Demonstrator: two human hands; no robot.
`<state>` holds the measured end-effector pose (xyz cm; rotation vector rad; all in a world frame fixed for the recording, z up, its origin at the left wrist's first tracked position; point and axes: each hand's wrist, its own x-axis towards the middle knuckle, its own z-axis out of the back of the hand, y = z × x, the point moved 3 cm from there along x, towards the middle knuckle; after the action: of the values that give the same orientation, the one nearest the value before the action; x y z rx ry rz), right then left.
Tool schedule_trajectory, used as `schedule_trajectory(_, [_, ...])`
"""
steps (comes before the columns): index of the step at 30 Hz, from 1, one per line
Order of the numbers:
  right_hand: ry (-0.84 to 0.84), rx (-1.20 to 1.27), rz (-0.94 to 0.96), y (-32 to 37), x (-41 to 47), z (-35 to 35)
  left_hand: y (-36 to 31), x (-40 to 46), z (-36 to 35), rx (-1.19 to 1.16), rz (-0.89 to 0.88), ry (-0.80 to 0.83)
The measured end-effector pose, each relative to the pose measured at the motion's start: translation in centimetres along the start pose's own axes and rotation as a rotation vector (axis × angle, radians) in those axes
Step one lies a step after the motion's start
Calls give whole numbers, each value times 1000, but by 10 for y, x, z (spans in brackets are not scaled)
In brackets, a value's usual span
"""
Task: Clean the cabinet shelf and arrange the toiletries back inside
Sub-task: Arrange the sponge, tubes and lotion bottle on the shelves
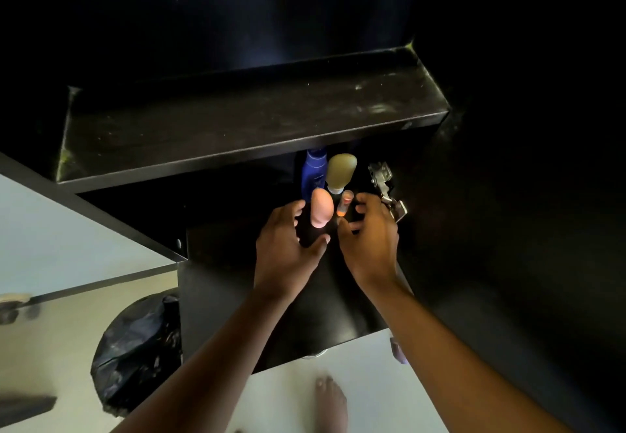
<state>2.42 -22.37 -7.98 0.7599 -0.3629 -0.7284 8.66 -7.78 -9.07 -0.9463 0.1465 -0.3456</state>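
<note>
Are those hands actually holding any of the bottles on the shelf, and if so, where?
Nothing is held. The left hand and right hand hover open either side of the pink bottle and small orange tube, touching neither.

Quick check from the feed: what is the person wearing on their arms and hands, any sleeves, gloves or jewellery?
Nothing visible. The left hand and right hand are bare, with no gloves, rings or watch, and both forearms are uncovered to the frame edge, no sleeves showing.

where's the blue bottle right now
In the head view the blue bottle stands on the lower cabinet shelf, just under the upper shelf edge, left of the yellowish bottle and behind the pink bottle.
</note>
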Motion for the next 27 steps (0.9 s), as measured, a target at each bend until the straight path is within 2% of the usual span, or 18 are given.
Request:
schedule_trajectory(9, [7, 49, 60, -13, 17, -11, 1, 17, -18, 82, -1, -45])
schedule_trajectory(16, [-2, 90, 67, -13, 17, -13, -1, 14, -18, 49, 11, -106])
schedule_trajectory(27, [95, 188, 204, 30, 2, -62, 35, -5, 38, 84, 89, -237])
